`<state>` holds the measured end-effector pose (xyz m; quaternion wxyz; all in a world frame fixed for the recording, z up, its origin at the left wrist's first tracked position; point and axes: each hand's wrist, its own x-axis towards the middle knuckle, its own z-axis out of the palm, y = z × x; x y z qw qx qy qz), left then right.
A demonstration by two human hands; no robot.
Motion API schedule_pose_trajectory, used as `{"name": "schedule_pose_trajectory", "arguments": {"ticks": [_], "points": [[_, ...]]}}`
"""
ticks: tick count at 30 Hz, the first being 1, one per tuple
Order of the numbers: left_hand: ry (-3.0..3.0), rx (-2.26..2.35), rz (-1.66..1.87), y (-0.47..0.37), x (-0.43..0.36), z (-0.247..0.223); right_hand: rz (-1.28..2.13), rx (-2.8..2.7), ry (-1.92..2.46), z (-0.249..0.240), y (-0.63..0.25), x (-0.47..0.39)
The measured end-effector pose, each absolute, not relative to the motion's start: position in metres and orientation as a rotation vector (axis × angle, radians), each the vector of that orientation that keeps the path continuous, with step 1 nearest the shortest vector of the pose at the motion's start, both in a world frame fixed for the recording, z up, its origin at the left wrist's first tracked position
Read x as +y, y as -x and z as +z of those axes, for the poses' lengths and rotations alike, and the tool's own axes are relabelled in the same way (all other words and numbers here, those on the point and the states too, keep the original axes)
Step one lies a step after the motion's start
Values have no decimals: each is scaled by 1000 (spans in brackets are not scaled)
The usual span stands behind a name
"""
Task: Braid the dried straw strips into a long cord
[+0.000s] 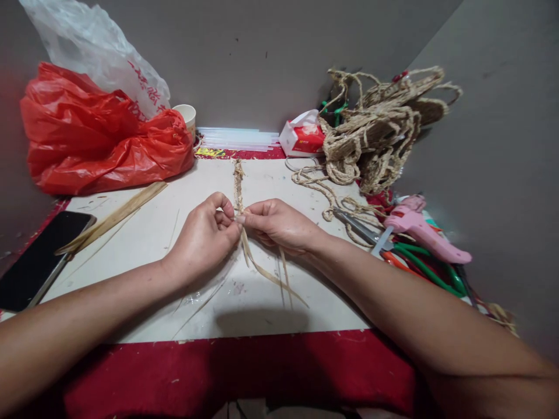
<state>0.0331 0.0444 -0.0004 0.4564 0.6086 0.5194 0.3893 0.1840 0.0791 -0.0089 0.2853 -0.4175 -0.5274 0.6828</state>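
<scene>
A narrow braid of dry plant fibre [238, 183] runs away from me across the white board, its near end between my two hands. My left hand [208, 227] is closed, thumb and fingers pinched at the braid's near end. From the other side my right hand [279, 224] pinches the same spot, its fingertips almost meeting the left ones. Loose fibre strands [268, 276] hang from the pinch toward me and lie over the board. Which strand each hand grips is partly hidden by the fingers.
The white board [266, 323] lies on red cloth [174, 378]. Left are a phone [41, 256], dry leaf strips [117, 215] and a red plastic bag [96, 134]. Behind stand a paper cup [187, 116], glue sticks [238, 138] and a tissue pack [305, 137]. Right are coiled braids [371, 134] and a pink glue gun [425, 230].
</scene>
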Motion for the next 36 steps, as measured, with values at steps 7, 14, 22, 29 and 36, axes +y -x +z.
{"name": "schedule_pose_trajectory", "arguments": {"ticks": [7,14,22,29,36], "points": [[-1570,1356,1095,-23,49,2,2032,-1246,1059,-6,-189,83],[-987,981,736,-24,62,-4,2181,-1168,956,-6,-192,86],[-1155,1088,709,-25,65,0,2208,-1106,1029,-5,-191,85],[-1148,1090,712,-24,66,-6,2161,-1231,1054,-6,-189,82],[-953,933,605,-20,70,-7,2030,-1378,1064,-9,-189,79]]}}
